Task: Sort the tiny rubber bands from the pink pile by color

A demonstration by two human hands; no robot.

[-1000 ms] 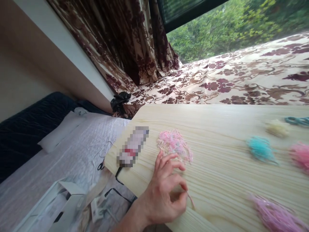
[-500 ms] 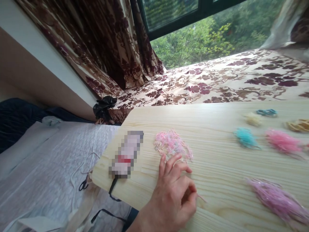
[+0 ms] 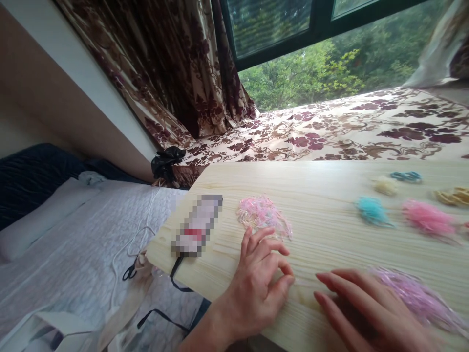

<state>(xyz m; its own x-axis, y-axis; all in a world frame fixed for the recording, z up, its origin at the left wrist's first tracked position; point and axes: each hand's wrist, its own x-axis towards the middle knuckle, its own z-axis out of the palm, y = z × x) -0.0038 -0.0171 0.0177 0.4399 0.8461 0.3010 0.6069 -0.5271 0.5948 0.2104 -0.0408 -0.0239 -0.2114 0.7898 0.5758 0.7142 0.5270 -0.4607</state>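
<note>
Left hand (image 3: 256,286), lower centre: thumb and forefinger tips pinched together; whether a strand is held cannot be determined. Mixed strand pile (image 3: 262,212), centre: apparently unsorted. Right hand (image 3: 370,308), lower right: digits parted, nothing visibly held. Turquoise bundle (image 3: 373,210), lilac bundle (image 3: 415,296), pink bundle (image 3: 427,216), right: already separated.

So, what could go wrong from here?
The left hand is at the near edge of the pink strand pile; a sideways move might scatter it.
The right hand is close beside the purple bundle and could knock it.
The black strap hangs over the table edge; a snag might drag the pixelated item.
</note>
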